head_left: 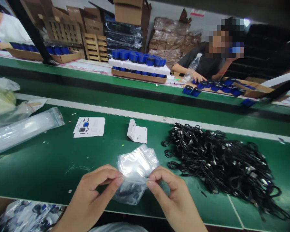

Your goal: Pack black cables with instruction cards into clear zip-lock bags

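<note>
My left hand [94, 193] pinches the left end of the top edge of a small clear plastic bag [131, 193], and my right hand [170, 193] pinches its right end. Something dark shows inside the bag, too blurred to name. Just beyond it, a stack of clear bags [137, 161] lies on the green table [50, 167]. A folded white leaflet [137, 132] stands behind that stack. To its left is a pile of printed leaflets [89, 127]. Many coiled black cables [215, 158] are heaped to the right of my right hand.
Long plastic packaging [26, 129] lies at the left. Filled bags [26, 216] sit below the table edge at lower left. Across the table are blue-and-black items [137, 57] on trays, a bottle [193, 67] and a person in dark clothing [203, 62]; another person sits far left.
</note>
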Motion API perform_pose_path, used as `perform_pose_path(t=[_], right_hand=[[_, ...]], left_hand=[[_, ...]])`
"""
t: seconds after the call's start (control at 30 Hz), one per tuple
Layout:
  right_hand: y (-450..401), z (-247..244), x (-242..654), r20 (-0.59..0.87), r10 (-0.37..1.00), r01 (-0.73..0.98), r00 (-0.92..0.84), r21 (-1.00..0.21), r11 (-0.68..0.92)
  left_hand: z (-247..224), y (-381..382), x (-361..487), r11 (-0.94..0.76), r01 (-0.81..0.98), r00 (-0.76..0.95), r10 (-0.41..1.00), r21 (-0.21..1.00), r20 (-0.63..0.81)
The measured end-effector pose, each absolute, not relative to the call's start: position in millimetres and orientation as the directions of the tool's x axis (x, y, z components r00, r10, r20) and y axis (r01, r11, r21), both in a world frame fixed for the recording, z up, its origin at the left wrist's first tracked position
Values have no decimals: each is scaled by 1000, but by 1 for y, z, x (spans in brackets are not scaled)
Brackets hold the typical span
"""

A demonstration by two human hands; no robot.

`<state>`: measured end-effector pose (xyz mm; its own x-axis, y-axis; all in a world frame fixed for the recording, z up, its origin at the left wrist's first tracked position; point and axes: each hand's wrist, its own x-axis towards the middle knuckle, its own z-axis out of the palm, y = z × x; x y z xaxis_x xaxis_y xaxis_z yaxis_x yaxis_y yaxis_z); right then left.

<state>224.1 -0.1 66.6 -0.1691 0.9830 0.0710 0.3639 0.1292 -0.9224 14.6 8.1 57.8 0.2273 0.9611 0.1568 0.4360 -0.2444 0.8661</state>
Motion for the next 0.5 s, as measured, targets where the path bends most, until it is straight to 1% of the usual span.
perform_pose_path(t=[0.1, 0.23, 0.37, 0.5], right_hand=[[0, 64, 222, 89, 983, 375, -158, -916, 143], [3, 60, 219, 69, 984, 324, -162, -939, 119], [3, 59, 217, 75, 986, 312, -152, -943, 120], [2, 56, 215, 91, 985, 316, -148, -939, 134]], left_hand=[[55, 7, 17, -241, 442, 187, 967, 864, 174], [52, 7, 20, -203, 419, 117, 979, 885, 169], [51, 6, 23, -156, 379, 109, 986, 912, 123], [53, 3, 32, -51, 273, -1, 999, 961, 53]])
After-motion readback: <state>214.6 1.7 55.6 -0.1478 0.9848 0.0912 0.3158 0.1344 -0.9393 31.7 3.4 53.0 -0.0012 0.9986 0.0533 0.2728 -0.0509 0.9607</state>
